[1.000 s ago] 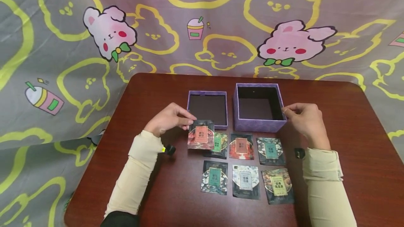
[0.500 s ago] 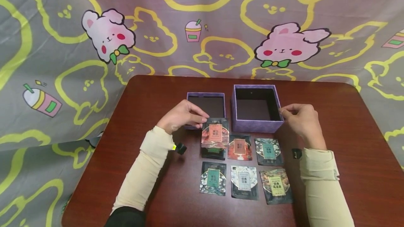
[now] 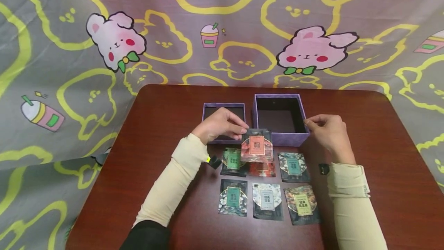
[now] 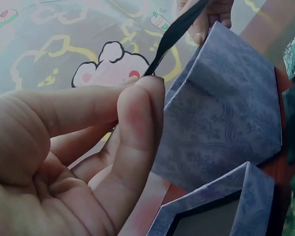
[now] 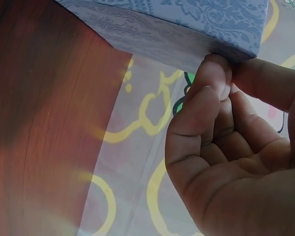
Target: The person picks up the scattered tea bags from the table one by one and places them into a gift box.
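My left hand pinches a tea sachet with a red label by its upper left corner, between thumb and fingers. Held up in front of the deep purple box, the sachet partly covers a red tea sachet on the table. In the left wrist view it shows edge-on as a thin dark strip. At the box's right rim, my right hand grips the wall with thumb and fingers. A shallow purple lid lies behind my left hand, which hides part of it.
Several more tea sachets lie in two rows near the front: one green, one teal, one white, one yellow and another teal-labelled. A patterned curtain hangs behind the brown table.
My left hand has carried the red-labelled sachet rightwards, from over the green sachet to over the red one, towards the deep box. My right hand stays on the box rim.
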Demonstrator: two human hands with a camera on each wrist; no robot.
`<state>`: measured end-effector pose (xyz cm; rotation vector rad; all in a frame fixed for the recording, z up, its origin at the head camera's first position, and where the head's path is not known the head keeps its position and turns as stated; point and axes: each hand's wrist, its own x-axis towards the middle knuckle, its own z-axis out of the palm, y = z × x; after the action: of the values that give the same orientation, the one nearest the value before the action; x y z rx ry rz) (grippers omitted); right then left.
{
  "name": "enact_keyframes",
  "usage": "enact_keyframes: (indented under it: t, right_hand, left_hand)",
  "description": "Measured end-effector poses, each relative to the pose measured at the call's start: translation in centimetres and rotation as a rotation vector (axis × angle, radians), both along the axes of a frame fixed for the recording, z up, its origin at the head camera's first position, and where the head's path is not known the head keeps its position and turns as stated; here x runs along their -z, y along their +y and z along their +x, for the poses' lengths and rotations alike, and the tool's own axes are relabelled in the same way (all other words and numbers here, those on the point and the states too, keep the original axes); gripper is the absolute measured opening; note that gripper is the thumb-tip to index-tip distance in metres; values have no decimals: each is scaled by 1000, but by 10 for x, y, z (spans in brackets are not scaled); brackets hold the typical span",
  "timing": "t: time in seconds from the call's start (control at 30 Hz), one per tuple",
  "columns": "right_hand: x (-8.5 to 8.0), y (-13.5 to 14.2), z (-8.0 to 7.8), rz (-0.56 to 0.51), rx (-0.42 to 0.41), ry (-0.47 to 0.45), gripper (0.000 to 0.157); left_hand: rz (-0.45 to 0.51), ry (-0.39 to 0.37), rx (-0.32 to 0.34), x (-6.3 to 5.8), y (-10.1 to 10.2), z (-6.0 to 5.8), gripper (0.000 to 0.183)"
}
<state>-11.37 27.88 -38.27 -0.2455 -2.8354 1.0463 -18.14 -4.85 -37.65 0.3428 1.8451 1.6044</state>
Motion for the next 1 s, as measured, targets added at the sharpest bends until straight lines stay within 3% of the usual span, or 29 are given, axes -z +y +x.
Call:
enact_keyframes:
  t: [0.3,0.53,1.0]
  right_hand:
    - [0,-2,1,-12,0,-7,32]
    - [1,-4,2,-25,-4,-10,30]
    - [-1,-2,1,-20,4,-10,30]
  left_hand:
    - [41,-18,49,2,24,-5,16]
    - [6,-13,48,-2,30,-9,16]
    - [10,25,-10,-21,47,-42,15]
